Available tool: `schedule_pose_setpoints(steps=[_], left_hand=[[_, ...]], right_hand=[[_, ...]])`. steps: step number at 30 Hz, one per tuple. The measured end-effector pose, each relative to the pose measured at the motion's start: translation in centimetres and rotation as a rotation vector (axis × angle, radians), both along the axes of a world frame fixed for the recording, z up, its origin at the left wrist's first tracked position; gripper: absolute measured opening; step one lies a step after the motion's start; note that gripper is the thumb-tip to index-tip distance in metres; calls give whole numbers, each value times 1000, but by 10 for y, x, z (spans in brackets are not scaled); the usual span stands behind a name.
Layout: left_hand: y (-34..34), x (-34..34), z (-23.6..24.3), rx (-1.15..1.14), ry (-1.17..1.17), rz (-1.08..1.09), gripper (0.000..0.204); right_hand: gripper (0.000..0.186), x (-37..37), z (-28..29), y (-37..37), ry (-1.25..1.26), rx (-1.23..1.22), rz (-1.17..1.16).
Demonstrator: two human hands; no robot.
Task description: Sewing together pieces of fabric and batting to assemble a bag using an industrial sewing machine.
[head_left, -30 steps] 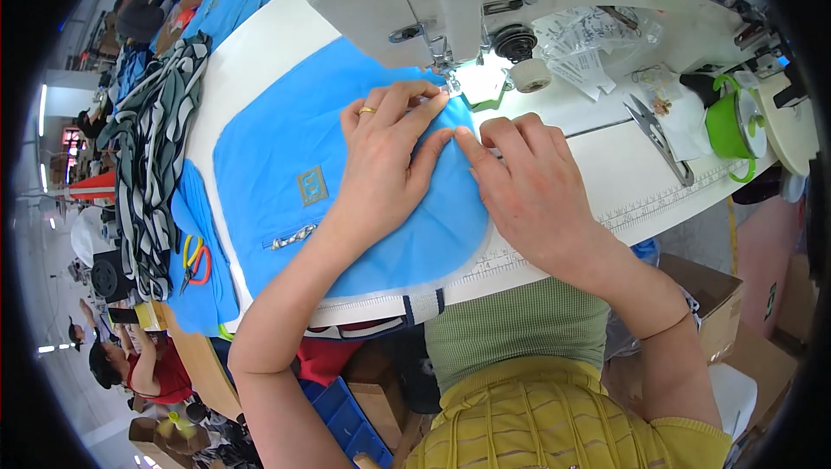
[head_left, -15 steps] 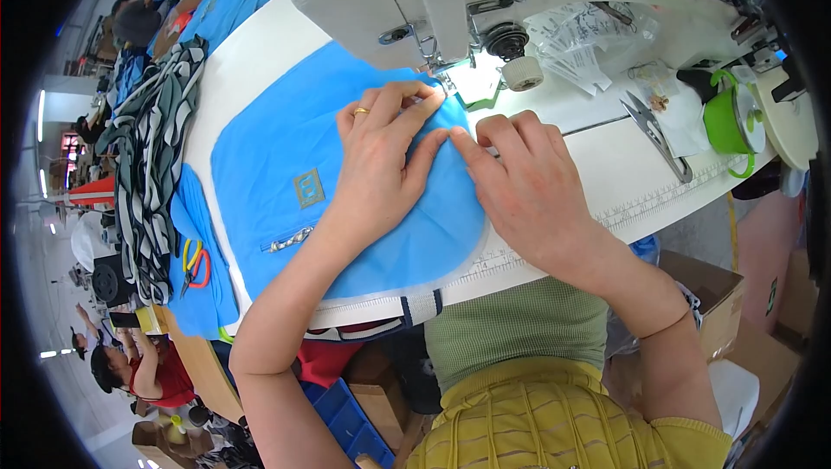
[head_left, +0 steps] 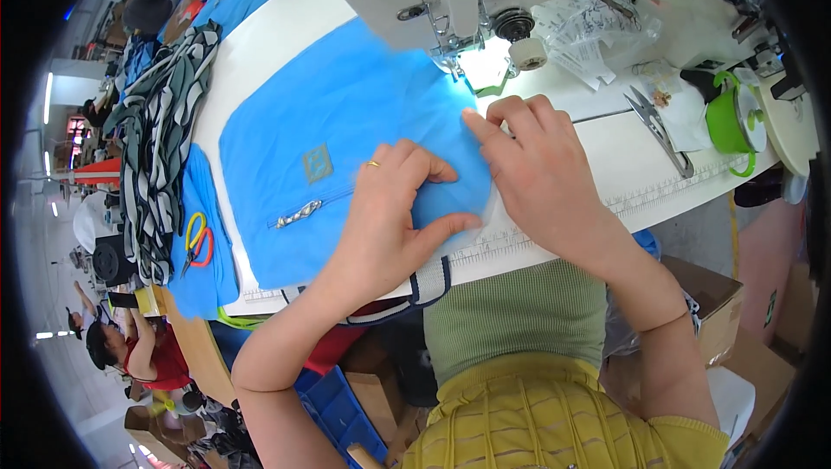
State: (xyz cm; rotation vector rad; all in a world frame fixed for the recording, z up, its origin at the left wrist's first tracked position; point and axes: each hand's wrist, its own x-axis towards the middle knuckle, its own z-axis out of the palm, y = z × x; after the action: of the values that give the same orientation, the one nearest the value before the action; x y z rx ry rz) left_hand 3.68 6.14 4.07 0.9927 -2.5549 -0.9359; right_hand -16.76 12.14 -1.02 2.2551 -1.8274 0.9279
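Note:
A blue fabric panel [head_left: 286,114] with rounded corners lies flat on the sewing machine table. It bears a small square patch [head_left: 318,163] and a zipper with a silvery pull [head_left: 299,214]. The far right edge of the panel runs under the lit presser foot [head_left: 450,64] of the sewing machine [head_left: 381,2]. My left hand [head_left: 389,218] rests on the panel's near right part, thumb spread away from its curved fingers. My right hand [head_left: 541,170] is closed at the panel's right edge, just nearer than the presser foot, its fingers bent and holding the fabric edge.
Thread snips [head_left: 658,131] and a green lidded pot [head_left: 734,118] are on the right of the table. A measuring scale [head_left: 640,201] runs along the front edge. At left, red-and-yellow-handled cutters [head_left: 198,240] lie on blue fabric beside striped strips [head_left: 164,131]. Another person [head_left: 143,348] sits farther left.
My left hand has slid toward me, away from the presser foot, and its thumb has spread from the fingers. My right hand stays near the panel's edge, having shifted slightly right and away from me.

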Motion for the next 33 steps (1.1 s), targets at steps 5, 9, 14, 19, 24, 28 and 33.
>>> schedule_pose_setpoints(steps=[5, 9, 14, 19, 24, 28, 33], left_hand=[[0, 7, -29, -197, 126, 10, 12], [3, 0, -31, -73, 321, 186, 4], [8, -1, -19, 54, 311, 289, 10], [7, -1, -16, -37, 336, 298, 12], [10, -5, -17, -35, 352, 324, 9], [3, -6, -22, -137, 356, 59, 5], [-2, -4, -27, -96, 237, -38, 11]], right_hand=[[36, 2, 10, 18, -207, 63, 16], [39, 3, 6, 34, -210, 29, 49], [40, 5, 1, 38, -109, 38, 85], [46, 7, -1, 39, -191, 42, 56], [52, 6, 2, 40, -144, 65, 85], [46, 4, 2, 39, -80, 78, 115], [40, 4, 1, 40, -83, 97, 117]])
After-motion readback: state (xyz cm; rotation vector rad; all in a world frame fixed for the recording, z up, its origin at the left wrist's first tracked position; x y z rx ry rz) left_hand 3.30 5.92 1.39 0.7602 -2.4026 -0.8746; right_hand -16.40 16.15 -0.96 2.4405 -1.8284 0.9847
